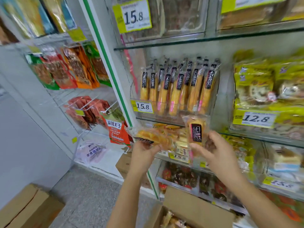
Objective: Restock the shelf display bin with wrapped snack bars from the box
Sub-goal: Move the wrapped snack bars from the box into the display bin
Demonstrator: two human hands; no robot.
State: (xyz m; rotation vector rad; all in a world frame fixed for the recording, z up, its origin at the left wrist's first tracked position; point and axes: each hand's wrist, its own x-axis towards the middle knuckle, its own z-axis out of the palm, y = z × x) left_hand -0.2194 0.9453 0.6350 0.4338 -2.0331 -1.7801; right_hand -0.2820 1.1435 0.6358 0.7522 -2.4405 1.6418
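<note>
I see my left hand (144, 153) gripping a small bundle of wrapped snack bars (154, 137), fingers curled under them so they lie roughly flat, pointing left. My right hand (213, 152) pinches a single snack bar (195, 131) between thumb and fingers and holds it nearly upright, its black label facing me. This bar sits just below the clear display bin (205, 112), close to its front wall but not inside it.

The bin stands on a glass shelf (164, 120) and already holds a row of the same yellow bars (177, 86) on end, leaning slightly right. A yellow price tag (142, 106) reading 15.8 is fixed to its front left corner.

Below my forearms is the open cardboard box (197, 208), with more wrapped bars just visible at the bottom edge of the view. To the right of the bin are yellow snack packets (256, 86); a red pouch (116, 132) hangs near my left hand. A second cardboard carton (24, 208) sits on the floor at far left.
</note>
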